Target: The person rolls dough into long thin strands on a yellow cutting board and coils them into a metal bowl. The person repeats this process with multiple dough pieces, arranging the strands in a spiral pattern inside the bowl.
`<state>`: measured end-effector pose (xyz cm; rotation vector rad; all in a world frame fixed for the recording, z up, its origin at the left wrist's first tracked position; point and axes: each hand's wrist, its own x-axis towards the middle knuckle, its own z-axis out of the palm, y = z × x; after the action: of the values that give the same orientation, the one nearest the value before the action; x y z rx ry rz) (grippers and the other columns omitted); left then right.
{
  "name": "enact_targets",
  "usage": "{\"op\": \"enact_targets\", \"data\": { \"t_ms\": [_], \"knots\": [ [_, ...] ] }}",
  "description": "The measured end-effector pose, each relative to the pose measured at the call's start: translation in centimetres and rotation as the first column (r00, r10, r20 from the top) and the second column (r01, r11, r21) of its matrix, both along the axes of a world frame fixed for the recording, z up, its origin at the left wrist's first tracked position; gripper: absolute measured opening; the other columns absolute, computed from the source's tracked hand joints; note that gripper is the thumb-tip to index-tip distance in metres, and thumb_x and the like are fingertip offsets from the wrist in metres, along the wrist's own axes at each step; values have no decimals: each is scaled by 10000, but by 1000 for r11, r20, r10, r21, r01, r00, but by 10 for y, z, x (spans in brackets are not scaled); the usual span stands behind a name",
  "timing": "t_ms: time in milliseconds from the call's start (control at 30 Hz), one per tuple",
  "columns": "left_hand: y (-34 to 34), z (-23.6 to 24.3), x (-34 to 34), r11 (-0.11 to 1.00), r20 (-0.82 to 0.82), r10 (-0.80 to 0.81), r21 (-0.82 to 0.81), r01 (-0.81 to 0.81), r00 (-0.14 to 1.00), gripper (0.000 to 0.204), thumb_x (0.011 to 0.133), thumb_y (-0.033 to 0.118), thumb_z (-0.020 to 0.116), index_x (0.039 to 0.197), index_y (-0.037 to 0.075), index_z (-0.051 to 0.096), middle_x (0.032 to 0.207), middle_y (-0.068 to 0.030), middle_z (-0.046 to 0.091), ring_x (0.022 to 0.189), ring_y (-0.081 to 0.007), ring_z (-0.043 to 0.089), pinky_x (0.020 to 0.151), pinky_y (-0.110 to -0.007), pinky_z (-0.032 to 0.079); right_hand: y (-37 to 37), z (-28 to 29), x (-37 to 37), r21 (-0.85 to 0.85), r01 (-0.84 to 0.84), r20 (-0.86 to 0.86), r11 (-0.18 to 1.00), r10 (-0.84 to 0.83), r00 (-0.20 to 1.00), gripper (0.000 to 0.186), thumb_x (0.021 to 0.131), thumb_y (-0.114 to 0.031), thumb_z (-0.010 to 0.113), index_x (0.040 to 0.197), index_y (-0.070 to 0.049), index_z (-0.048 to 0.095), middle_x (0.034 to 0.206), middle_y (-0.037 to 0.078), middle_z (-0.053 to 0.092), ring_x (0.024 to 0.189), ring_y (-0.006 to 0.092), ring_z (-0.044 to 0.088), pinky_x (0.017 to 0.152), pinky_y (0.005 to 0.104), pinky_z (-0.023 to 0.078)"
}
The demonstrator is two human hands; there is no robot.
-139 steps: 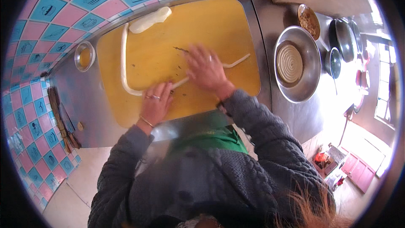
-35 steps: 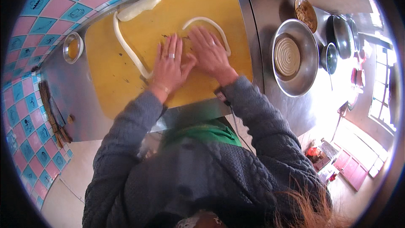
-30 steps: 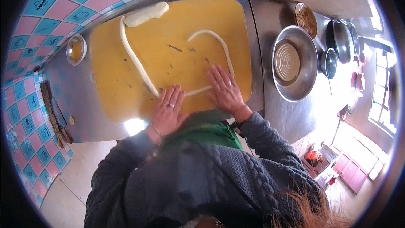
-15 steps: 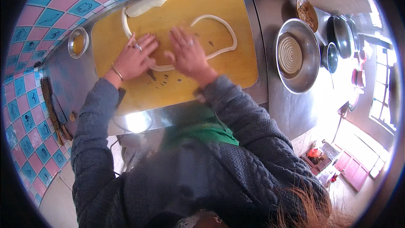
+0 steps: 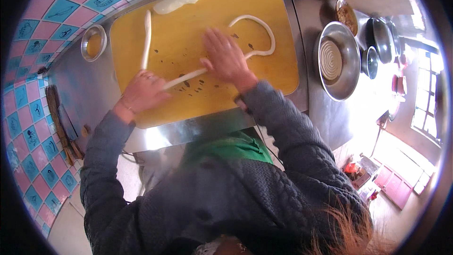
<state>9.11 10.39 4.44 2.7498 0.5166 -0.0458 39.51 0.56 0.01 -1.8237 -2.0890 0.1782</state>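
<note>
Shifted since the frame half a second earlier: left hand [image 5: 145, 92], now nearer the body, over the near left part of a broad yellow board with rounded corners [image 5: 188, 30]. From the head camera, at the left bend of a long, thin white rope of dough [image 5: 181, 79], fingers of that hand bent but blurred; impossible to tell whether gripping. Farther right, right hand [image 5: 225, 55] palm down over the rope, fingers straight and close together, thumb apart. Beyond, an open loop of the same rope on the right side of the board. Near the rope's far left end, a thick, flattened white dough slab [image 5: 179, 1]. Left of the board, on a grey metal worktop [image 5: 94, 97], a small round silver bowl [image 5: 86, 38] with yellow contents. To the right, inside a wide silver metal basin [image 5: 349, 42], a pale, flat spiral coil [image 5: 330, 60].
</note>
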Motion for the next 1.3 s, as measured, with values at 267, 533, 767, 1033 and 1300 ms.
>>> {"op": "enact_targets", "data": {
  "t_ms": [267, 533, 767, 1033, 1300],
  "knots": [
    [-23, -16, -81, 980, -88, 181, 101, -172, 979, 194, 878, 279, 706, 968, 119, 645, 903, -99, 635, 969, -320, 601, 971, -453, 447, -59, -7, -6, -148, 55, 50, 988, -48, 998, 755, 920, -430, 625, 1525, -34, 406, 1594, 185, 366, 1473, 359, 340, 1201, 499, 295],
    [-4, -24, -95, 891, 142, 359, 242, -384, 923, 255, 790, 178, 780, 984, 88, 641, 1051, -66, 577, 1088, -305, 574, 1019, -473, 409, -37, 6, -2, -197, 95, 100, 976, -77, 992, 732, 930, -399, 625, 1526, -40, 400, 1608, 160, 360, 1487, 339, 330, 1211, 497, 283],
    [-35, -44, -100, 890, 95, 388, 219, -399, 917, 345, 871, 170, 725, 1202, 93, 667, 1293, -93, 588, 1340, -277, 494, 1145, -486, 349, -80, -5, 8, -252, 83, 86, 964, -63, 994, 786, 902, -430, 644, 1534, -34, 398, 1629, 166, 322, 1517, 338, 282, 1234, 495, 223],
    [-48, -6, 105, 765, 345, 637, -387, -514, 689, 668, 1054, 314, 476, 1565, -54, 252, 1628, -314, 207, 1504, -462, 235, 1231, -541, 188, 34, -22, -81, -54, 65, -208, 996, -75, 975, 715, 946, -429, 503, 1542, -48, 399, 1637, 161, 319, 1535, 334, 242, 1244, 463, 195],
    [-99, -18, 78, 882, 271, 472, -163, -443, 839, 708, 1043, 379, 471, 1571, -38, 250, 1608, -327, 252, 1485, -506, 248, 1225, -571, 177, -38, -13, -83, -61, -200, -14, 978, 200, 980, 668, 916, -389, 504, 1484, -38, 485, 1594, 155, 399, 1501, 336, 322, 1232, 469, 255]
  ]
}}
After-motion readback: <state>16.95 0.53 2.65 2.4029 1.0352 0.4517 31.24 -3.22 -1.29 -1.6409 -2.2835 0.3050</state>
